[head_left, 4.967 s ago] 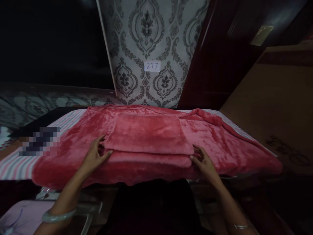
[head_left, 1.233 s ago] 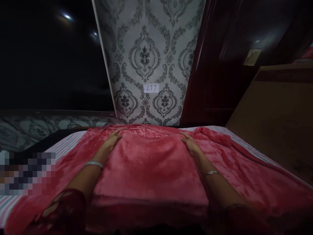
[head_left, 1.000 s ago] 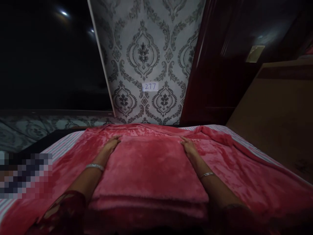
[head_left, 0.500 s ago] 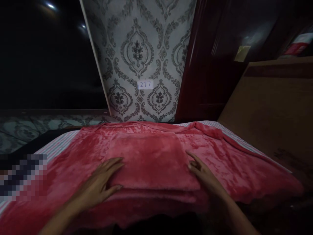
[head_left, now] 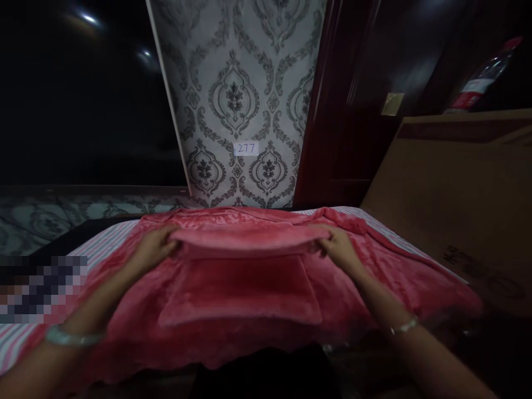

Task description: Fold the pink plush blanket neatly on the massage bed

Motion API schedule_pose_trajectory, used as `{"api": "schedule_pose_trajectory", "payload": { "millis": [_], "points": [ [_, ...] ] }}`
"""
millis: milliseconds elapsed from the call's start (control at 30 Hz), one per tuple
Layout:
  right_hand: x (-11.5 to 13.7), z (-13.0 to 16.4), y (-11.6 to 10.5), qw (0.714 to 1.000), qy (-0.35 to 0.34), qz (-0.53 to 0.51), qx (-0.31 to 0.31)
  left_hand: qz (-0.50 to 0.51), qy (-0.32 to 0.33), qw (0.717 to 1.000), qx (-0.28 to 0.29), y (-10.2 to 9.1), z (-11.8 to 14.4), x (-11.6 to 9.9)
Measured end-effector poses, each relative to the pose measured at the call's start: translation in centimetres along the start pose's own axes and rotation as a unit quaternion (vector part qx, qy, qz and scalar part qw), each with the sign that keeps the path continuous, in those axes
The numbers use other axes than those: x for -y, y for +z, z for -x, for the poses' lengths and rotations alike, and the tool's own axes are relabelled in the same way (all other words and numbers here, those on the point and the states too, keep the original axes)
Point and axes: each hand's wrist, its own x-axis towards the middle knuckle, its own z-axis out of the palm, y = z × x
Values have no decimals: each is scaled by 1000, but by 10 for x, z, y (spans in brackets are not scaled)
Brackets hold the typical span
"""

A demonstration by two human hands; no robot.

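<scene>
Both hands lift the far edge of a folded red plush blanket [head_left: 241, 285]. The left hand [head_left: 152, 248] clasps the left corner of the raised fold [head_left: 245, 239], fingers curled over the pile; the right hand [head_left: 338, 247] clasps the right corner in the same manner. The fold spans the gap between the two hands and stands clear of the layer beneath, while the near part of the folded blanket lies flat as a rounded rectangle, closer to the viewer than either hand. The fabric is a thick, short-piled fleece with a soft sheen. A pale smooth bangle [head_left: 68, 337] circles the left wrist; a thin metal bangle [head_left: 402, 327] circles the right. The folded piece rests on a larger spread of the same red fleece [head_left: 399, 282], which covers a striped sheet [head_left: 103, 246] of pink, white and grey bands. On the wall behind, grey damask wallpaper [head_left: 241, 100] carries a small white label [head_left: 246, 148] with the handwritten number "277". To the right stand a dark reddish wooden panel [head_left: 344, 122] and a brown cardboard sheet [head_left: 453, 188] bearing dark print that cannot be read. A clear bottle with a red label [head_left: 477, 77] lies tilted above it.
</scene>
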Motion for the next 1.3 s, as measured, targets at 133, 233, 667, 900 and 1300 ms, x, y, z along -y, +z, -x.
{"api": "schedule_pose_trajectory", "payload": {
  "millis": [133, 233, 667, 900, 1300],
  "points": [
    [53, -92, -5, 995, -1, -90, -44, -140, -14, 990, -21, -37, -86, -43],
    [71, -140, 2, 989, 14, -125, -82, -126, -31, 989, -76, -45, -134, -63],
    [38, -209, 23, 980, 77, -147, -112, 331, -178, 924, -70, 18, -210, -48],
    [36, -197, 19, 977, 62, -164, -120, 360, -155, 914, -104, 33, -210, -52],
    [-83, 92, 26, 999, -37, 27, -15, 82, 72, 994, 18, 48, 88, 50]
  ]
}}
